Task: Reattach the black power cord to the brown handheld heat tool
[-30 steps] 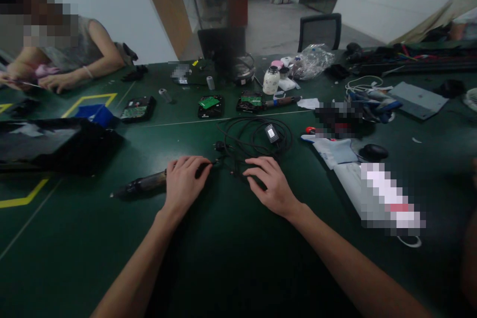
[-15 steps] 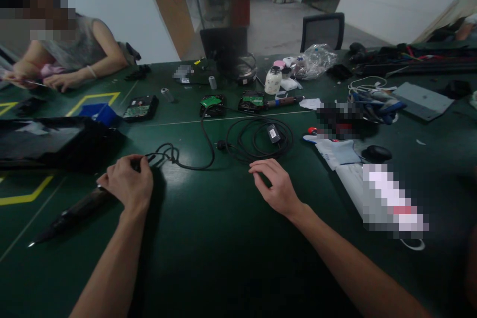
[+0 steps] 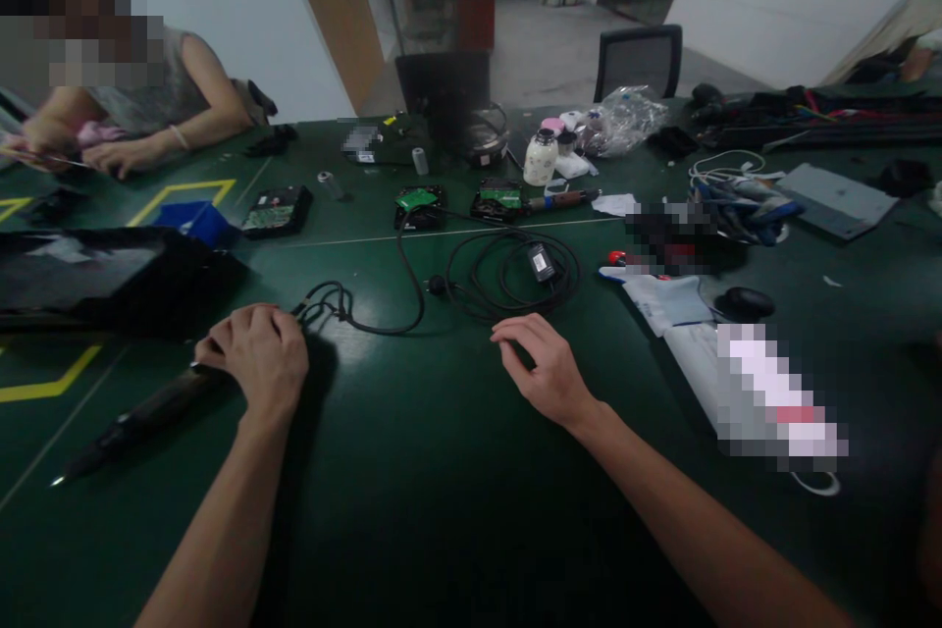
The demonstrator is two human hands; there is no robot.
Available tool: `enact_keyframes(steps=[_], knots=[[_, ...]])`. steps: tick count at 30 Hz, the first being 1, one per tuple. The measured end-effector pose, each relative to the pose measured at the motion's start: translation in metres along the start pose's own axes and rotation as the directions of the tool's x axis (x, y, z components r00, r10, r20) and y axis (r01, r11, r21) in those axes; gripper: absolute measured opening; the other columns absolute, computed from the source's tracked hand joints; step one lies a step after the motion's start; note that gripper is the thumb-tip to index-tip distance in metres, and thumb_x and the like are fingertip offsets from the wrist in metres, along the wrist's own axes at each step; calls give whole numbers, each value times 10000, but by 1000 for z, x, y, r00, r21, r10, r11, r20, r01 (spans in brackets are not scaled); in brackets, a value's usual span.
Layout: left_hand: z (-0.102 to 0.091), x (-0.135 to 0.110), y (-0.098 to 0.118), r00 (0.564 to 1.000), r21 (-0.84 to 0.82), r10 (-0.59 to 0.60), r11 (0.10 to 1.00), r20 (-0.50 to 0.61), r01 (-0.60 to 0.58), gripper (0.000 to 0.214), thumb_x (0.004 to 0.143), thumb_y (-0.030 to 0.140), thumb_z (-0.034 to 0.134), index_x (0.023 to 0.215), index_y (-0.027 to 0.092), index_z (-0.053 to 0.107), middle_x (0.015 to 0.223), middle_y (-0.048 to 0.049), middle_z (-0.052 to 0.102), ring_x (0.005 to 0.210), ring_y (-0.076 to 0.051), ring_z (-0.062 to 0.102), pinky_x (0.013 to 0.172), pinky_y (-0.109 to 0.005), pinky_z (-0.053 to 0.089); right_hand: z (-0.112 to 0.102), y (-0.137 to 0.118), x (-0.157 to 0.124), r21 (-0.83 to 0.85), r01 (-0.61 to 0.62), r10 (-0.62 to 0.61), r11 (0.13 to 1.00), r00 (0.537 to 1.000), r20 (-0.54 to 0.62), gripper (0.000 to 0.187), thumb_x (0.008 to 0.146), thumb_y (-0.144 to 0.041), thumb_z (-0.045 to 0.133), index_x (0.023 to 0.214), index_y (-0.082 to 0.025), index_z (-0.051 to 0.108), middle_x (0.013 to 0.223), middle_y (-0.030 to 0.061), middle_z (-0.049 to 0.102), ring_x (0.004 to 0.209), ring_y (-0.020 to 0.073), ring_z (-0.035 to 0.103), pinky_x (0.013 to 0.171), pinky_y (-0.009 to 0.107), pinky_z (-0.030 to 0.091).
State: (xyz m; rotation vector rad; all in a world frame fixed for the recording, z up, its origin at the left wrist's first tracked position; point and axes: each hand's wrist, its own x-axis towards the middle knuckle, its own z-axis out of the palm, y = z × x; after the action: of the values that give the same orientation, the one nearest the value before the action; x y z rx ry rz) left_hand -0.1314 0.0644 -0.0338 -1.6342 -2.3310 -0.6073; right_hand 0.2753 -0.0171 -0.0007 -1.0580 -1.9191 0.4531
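Observation:
My left hand [image 3: 255, 355] is closed round the rear end of a long dark electric screwdriver [image 3: 132, 427] that lies on the green table [image 3: 442, 471], tip pointing to the lower left. Its black cable [image 3: 390, 299] runs from my fist to a loose coil with a power adapter [image 3: 541, 263]. My right hand [image 3: 541, 368] rests on the table just below the coil, fingers curled loosely and apart, holding nothing.
Several hard drives [image 3: 276, 210] with green boards lie across the middle. A black tray [image 3: 110, 280] and blue bin [image 3: 192, 219] sit at left. Another person [image 3: 132, 108] works at the far left. A mouse [image 3: 745, 301], papers, bottles and cables crowd the right.
My left hand pulled the screwdriver from the table's middle to the left, drawing its cable out of the coil. In the last half second it settled slightly. My right hand barely moved.

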Motion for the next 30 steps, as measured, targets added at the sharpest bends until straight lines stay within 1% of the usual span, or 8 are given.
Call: enact_keyframes(steps=[4, 7, 10, 13, 17, 21, 24, 30], knots=[[-6, -6, 9, 996, 49, 87, 995, -24, -85, 390, 1064, 383, 367, 1085, 112, 647, 1360, -141, 574, 1345, -336, 362, 1144, -564, 154, 0, -1, 0, 2, -11, 11, 1000, 1000, 13, 190, 1014, -111, 561, 1115, -224, 676, 1135, 81, 708, 1091, 247, 661, 971, 461, 563], [-15, -12, 20, 993, 53, 111, 993, -31, -110, 431, 1051, 460, 408, 1083, 117, 669, 1383, -164, 535, 1362, -382, 342, 1108, -588, 215, 0, 0, -1, -2, -14, 14, 1000, 1000, 16, 183, 1015, -111, 562, 1115, -217, 674, 1126, 80, 708, 1082, 243, 659, 962, 451, 561], [-21, -17, 31, 990, 30, 134, 991, -45, -132, 450, 1047, 471, 408, 1190, 135, 671, 1364, -193, 549, 1333, -399, 397, 1058, -559, 296, 0, 0, -1, -8, -18, 18, 1000, 999, 34, 184, 1013, -117, 567, 1122, -219, 675, 1116, 77, 706, 1068, 243, 660, 956, 449, 560], [-21, -20, 38, 984, 30, 177, 984, 25, -178, 475, 1047, 428, 377, 1319, 137, 636, 1268, -201, 624, 1229, -382, 509, 1037, -533, 330, 0, 0, -1, -12, -28, 29, 1000, 999, 45, 181, 1016, -122, 561, 1117, -220, 674, 1101, 75, 706, 1049, 244, 663, 942, 447, 562], [-16, -20, 40, 971, 86, 197, 974, 135, -209, 452, 1029, 399, 377, 1308, 170, 650, 1217, -175, 684, 1156, -367, 592, 1025, -516, 361, 0, -1, -1, -9, -34, 35, 999, 998, 48, 174, 1021, -126, 558, 1118, -217, 671, 1102, 76, 705, 1051, 242, 662, 940, 441, 561], [-15, -18, 41, 972, 82, 78, 992, 223, -98, 411, 1019, 462, 409, 1240, 221, 659, 1050, -116, 737, 996, -339, 671, 872, -436, 458, 1, 0, -1, -6, -30, 30, 1000, 998, 47, 177, 1022, -128, 552, 1113, -221, 672, 1086, 74, 706, 1032, 242, 666, 931, 440, 561], [-17, -17, 42, 961, 92, 16, 995, 274, -43, 422, 1002, 527, 439, 1192, 227, 668, 958, -111, 737, 914, -341, 686, 783, -408, 474, 2, 1, -1, -3, -42, 42, 999, 998, 43, 177, 1022, -129, 551, 1110, -221, 673, 1077, 73, 706, 1023, 240, 670, 916, 428, 562], [-17, -18, 46, 939, 56, 166, 980, 301, -191, 397, 1023, 444, 401, 1295, 289, 644, 965, -82, 755, 857, -299, 697, 715, -354, 445, 2, 0, -1, -1, -51, 51, 999, 997, 66, 185, 1014, -131, 559, 1116, -225, 682, 1083, 71, 712, 1024, 239, 677, 912, 415, 566]])
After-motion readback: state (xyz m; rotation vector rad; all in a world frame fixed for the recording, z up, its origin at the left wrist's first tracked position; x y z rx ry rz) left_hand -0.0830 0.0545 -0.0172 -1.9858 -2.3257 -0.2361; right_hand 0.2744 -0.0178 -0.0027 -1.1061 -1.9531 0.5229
